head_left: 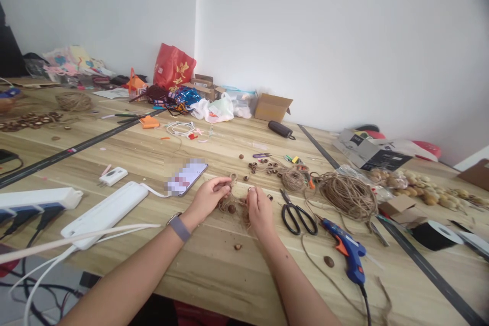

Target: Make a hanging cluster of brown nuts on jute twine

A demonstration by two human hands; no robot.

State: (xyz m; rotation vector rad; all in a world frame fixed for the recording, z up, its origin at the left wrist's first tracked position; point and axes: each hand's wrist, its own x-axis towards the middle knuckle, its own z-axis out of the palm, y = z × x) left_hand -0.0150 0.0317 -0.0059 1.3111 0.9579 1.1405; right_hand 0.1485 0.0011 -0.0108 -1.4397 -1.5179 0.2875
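My left hand [209, 197] is closed in a pinch on a piece of brown twine [234, 178], whose small loop stands up above the fingertips. A round brown nut [232, 209] hangs or lies among the strands between my hands; I cannot tell which. My right hand [260, 209] is also closed, with thumb and fingers pressed together on the twine, and loose strands show beside it. Right of that hand lie black-handled scissors [295, 216], partly spread. A broken shell piece [238, 247] rests on the table below the hands.
A blue hot glue gun [349, 252] lies at the right, near a large twine coil [349, 194]. Several nut pieces [269, 167] and a smaller twine ball [293, 178] sit behind my hands. To the left are a phone [188, 175] and a white power strip [105, 214] with cables.
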